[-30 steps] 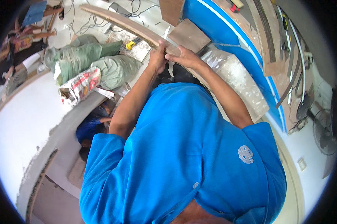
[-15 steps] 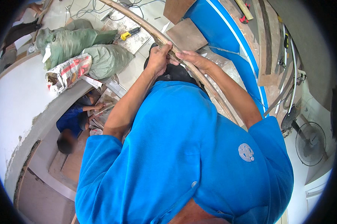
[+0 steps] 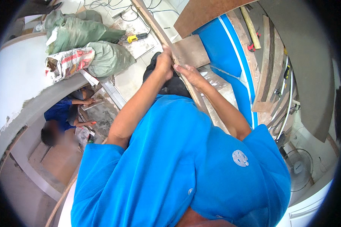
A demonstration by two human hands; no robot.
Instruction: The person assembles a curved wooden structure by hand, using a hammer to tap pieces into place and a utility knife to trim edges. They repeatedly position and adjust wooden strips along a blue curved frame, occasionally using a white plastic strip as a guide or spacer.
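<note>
A long, narrow wooden strip (image 3: 155, 30) slants from the top edge of the view down toward my chest. My left hand (image 3: 164, 63) is closed around it, the fingers partly hidden behind the wood. Just below, on the strip's right side, my right hand (image 3: 190, 76) grips it with the thumb along the top face. The strip's lower end passes close to my blue shirt. Beyond the hands, a brown board (image 3: 191, 50) lies beside the strip.
Stuffed green sacks (image 3: 110, 58) and a yellow power tool (image 3: 137, 37) lie at the left. A co-worker in dark blue (image 3: 59, 113) works lower left. At the right are a blue curved panel (image 3: 215, 43), wood pieces (image 3: 267, 64) and a fan (image 3: 299, 170).
My view has shifted and turned. The strip now stands steeper, with both hands still on it. A large brown board shows more at the top right. The co-worker's hands have moved apart.
</note>
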